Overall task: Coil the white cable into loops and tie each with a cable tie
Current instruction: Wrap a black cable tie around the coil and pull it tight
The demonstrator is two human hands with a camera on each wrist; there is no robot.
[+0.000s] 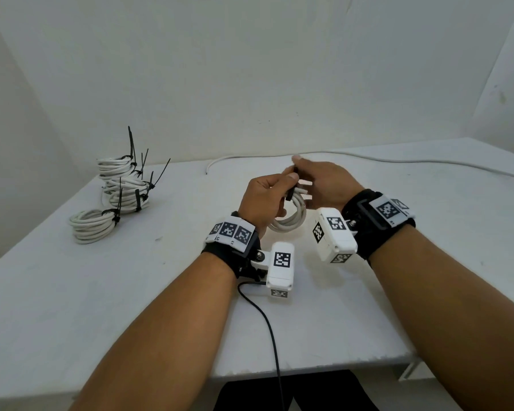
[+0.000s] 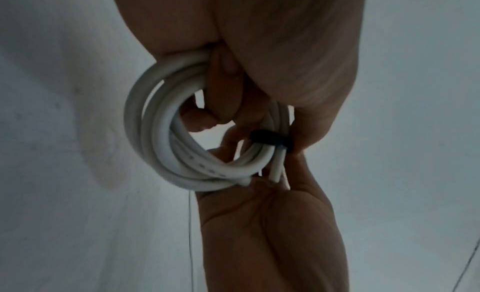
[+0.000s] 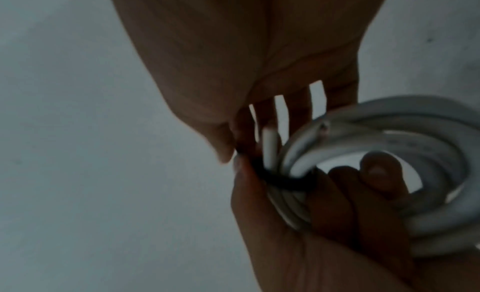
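Observation:
I hold a small coil of white cable [image 1: 294, 222] above the middle of the table [image 1: 131, 292]. My left hand [image 1: 267, 197] grips the coil, its fingers curled through the loops [image 2: 145, 122]. A black cable tie [image 1: 290, 193] wraps the bundle near the two cut cable ends [image 2: 275, 171]. My left thumb lies against the tie [image 2: 267, 137]. My right hand [image 1: 321, 182] meets the coil from the right and pinches the tie's end between thumb and forefinger. In the right wrist view the tie [image 3: 283, 180] circles the strands beside the coil [image 3: 415, 122]. The pinch itself is blurred.
Several tied coils with black tie tails are stacked at the far left [image 1: 122, 185], and one more lies in front of them [image 1: 92, 223]. A loose white cable [image 1: 368, 157] runs along the table's back edge. A black wire [image 1: 267, 321] trails from my left wrist camera over the front edge.

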